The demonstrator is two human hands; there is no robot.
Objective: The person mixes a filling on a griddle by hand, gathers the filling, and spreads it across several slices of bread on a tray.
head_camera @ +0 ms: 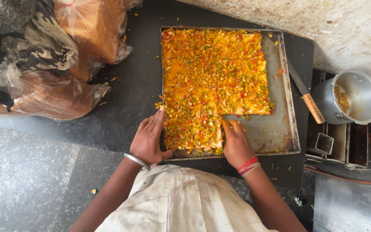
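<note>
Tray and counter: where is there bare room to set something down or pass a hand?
Inside the tray, bare metal shows along its right side and at the near right corner, beside the right hand. The dark counter is free between the tray and the bagged loaves. It is crowded right of the tray: knife, pot.

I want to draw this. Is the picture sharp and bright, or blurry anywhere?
Head view: even, soft light, no hard shadows; the yellow food and both hands, left and right, look sharp; the bare tray metal shows a dull sheen; the wall at top right is very bright.
</note>
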